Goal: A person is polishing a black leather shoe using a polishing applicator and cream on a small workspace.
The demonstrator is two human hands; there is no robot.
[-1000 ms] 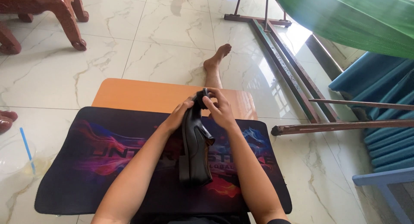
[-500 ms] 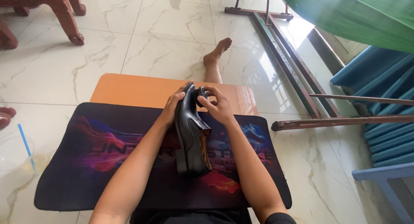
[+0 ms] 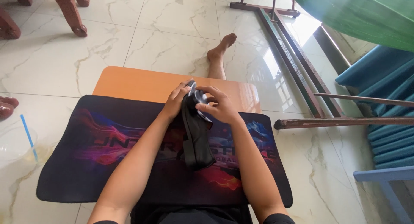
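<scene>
Both hands are gripping a black shoe (image 3: 196, 133) standing on edge mid-mat (image 3: 86, 163), near the table's (image 3: 133, 84) far edge. Left hand (image 3: 176, 102) fingers are wrapping its toe; right hand (image 3: 217, 105) fingers are pinching the upper.

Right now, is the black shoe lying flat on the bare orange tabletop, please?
No, the black shoe is held by both hands above the dark printed mat, not lying on the bare orange tabletop.

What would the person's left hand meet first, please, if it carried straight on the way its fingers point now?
The left hand already touches the black shoe at its far end, so the shoe comes first. Past that, probably the right hand, though depth is unclear.
</scene>
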